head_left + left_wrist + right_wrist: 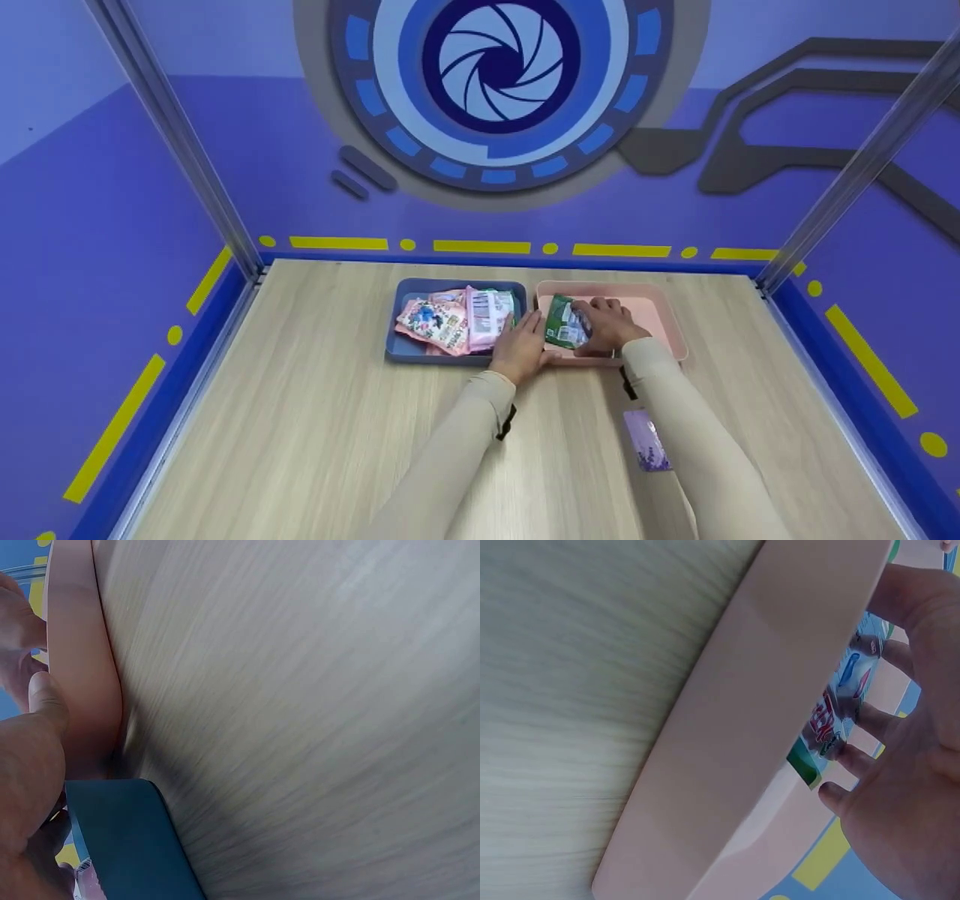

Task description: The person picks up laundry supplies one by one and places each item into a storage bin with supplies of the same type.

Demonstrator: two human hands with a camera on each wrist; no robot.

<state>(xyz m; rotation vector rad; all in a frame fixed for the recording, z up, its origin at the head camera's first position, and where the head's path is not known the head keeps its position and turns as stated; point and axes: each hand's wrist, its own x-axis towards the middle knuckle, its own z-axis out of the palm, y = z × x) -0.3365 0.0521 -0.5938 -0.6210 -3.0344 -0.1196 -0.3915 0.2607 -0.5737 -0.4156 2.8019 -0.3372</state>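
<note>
In the head view my right hand [611,326] reaches into the pink tray [664,319] and grips a small packet with green ends [562,322]. The right wrist view shows the fingertips along the packet's printed side [832,716], with the thumb partly hidden by the tray wall. My left hand [519,349] lies where the two trays meet, its fingers extended over the right edge of the blue tray [401,349]. Its thumb [46,697] touches the pink tray's rim in the left wrist view. Several pink and white printed packets [442,326] lie piled in the blue tray.
Both trays stand side by side at the back of a wooden table [322,427]. A flat purple packet [646,441] lies on the table beside the right forearm. Blue panels [300,165] with metal corner posts enclose the back and sides.
</note>
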